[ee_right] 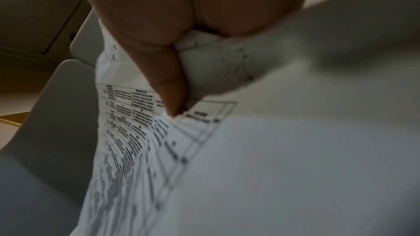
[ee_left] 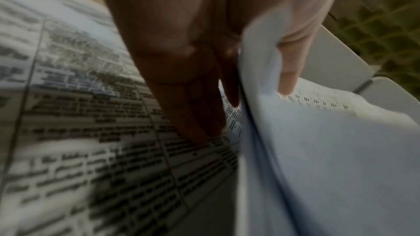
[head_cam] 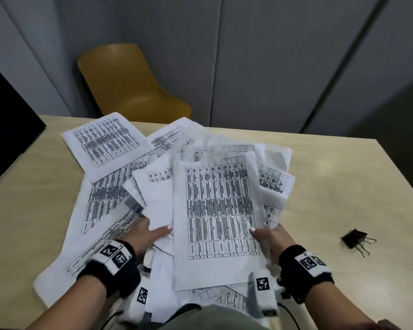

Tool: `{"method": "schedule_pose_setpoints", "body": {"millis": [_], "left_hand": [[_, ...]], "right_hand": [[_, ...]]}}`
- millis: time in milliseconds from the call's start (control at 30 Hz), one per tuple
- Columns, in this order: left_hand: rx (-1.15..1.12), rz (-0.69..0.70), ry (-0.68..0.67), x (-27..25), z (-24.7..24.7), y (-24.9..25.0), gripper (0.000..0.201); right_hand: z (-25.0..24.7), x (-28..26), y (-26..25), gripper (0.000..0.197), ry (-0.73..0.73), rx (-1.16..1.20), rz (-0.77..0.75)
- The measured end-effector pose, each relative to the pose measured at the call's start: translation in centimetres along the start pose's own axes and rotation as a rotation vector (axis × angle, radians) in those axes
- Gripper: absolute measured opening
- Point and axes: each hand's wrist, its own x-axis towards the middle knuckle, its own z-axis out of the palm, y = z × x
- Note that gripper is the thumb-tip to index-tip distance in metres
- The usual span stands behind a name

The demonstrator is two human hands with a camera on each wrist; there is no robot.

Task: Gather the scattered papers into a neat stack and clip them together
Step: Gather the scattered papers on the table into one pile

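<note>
Several printed white papers (head_cam: pixel 217 210) with black tables lie fanned out across the middle of the beige table (head_cam: pixel 343 182). My left hand (head_cam: pixel 150 232) holds the left side of a lifted bundle, thumb on top and fingers beneath; in the left wrist view the thumb (ee_left: pixel 288 71) presses a sheet (ee_left: pixel 318 150) while the fingers (ee_left: pixel 193 110) reach under it. My right hand (head_cam: pixel 270 236) pinches the bundle's right edge, thumb on the top sheet; the right wrist view shows the thumb (ee_right: pixel 170 87) clamping the papers (ee_right: pixel 136 132). A black binder clip (head_cam: pixel 355 239) lies on the table, right of my right hand.
More loose sheets (head_cam: pixel 105 139) lie flat at the far left of the pile. A yellow chair (head_cam: pixel 129 86) stands behind the table's far edge. A dark object (head_cam: pixel 5 120) sits at the left edge. Bare tabletop shows right of the papers.
</note>
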Motion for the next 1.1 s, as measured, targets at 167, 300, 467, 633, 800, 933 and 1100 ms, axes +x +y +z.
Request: {"method": "schedule_pose_setpoints", "body": {"millis": [167, 300, 467, 633, 800, 933, 1100], "left_hand": [[0.317, 0.248, 0.29, 0.2, -2.6, 0.0, 0.046], [0.895, -0.092, 0.131, 0.1, -5.7, -4.1, 0.095], [0.775, -0.198, 0.153, -0.3, -4.4, -4.8, 0.091], [0.719, -0.125, 0.207, 0.8, -2.5, -3.1, 0.073], [0.572, -0.157, 0.455, 1.5, -5.4, -3.2, 0.092], [0.64, -0.231, 0.296, 1.1, -4.9, -3.8, 0.101], [0.738, -0.126, 0.271, 0.0, -2.3, -3.3, 0.111]], "right_hand": [[-1.6, 1.1, 1.5, 0.017, 0.147, 0.03, 0.0], [-2.2, 0.3, 0.9, 0.018, 0.168, 0.07, 0.017], [-3.4, 3.5, 3.4, 0.044, 0.181, 0.092, 0.059], [-2.2, 0.8, 1.5, 0.035, 0.141, 0.083, 0.09], [-2.0, 0.6, 1.2, 0.028, 0.155, 0.032, 0.096], [-1.8, 0.9, 0.9, 0.021, 0.155, -0.008, 0.104], [-1.7, 1.0, 1.1, 0.023, 0.15, 0.001, 0.096]]}}
